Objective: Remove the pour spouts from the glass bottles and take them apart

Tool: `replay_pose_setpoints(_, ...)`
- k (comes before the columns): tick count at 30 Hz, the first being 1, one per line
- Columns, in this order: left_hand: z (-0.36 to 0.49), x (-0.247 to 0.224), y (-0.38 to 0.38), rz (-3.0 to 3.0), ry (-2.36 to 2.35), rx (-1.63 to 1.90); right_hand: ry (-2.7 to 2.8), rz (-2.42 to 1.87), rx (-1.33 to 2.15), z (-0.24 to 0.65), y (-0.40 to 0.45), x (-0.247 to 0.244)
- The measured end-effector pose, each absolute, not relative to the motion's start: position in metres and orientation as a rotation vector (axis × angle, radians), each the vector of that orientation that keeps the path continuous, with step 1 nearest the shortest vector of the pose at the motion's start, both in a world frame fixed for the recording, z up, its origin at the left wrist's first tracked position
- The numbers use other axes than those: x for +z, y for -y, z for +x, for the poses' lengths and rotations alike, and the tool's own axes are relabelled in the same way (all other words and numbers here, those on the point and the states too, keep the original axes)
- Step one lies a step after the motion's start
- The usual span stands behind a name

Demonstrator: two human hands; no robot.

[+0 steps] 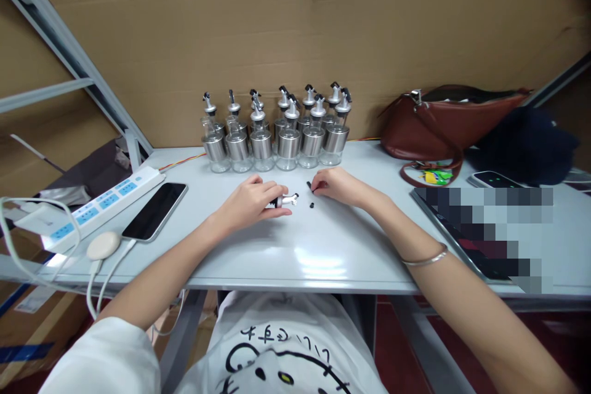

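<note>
Near the middle of the table, my left hand (249, 202) is closed around a silver pour spout (289, 199) with a dark base, its narrow end pointing right. My right hand (339, 186) pinches at a small black piece (309, 184) just above the table; the fingers partly hide it. Another tiny black piece (312, 205) lies on the table between the hands. Beyond them stand several glass oil bottles (289, 144) with steel sleeves, in rows. Most carry silver spouts with black tips; two front-left bottles (216, 149) have bare glass necks.
On the left lie a power strip (108, 200), a phone (156, 212) and a round white charger (103, 246) with cables. A brown bag (443, 123), dark cap (526, 144) and partly pixelated flat device (462, 237) are on the right. Cardboard (277, 31) backs the table.
</note>
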State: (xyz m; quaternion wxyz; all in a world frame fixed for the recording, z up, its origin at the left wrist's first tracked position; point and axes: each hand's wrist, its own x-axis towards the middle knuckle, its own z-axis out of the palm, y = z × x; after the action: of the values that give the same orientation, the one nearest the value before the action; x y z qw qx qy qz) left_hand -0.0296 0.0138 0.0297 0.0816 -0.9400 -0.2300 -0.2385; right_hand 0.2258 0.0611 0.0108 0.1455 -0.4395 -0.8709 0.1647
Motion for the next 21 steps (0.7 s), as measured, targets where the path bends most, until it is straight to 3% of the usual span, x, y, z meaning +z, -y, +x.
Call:
replay_pose_setpoints(14, -0.027, 0.028, -0.013, -2.864, 0.921, -0.629, 2.361, -1.179, 0.443, 0.221, -0.049, 0.024)
replay_pose_setpoints(21, -0.026, 0.027, -0.014, -2.835, 0.964, -0.649, 2.358, -0.965, 0.610, 0.192, -0.022, 0.029)
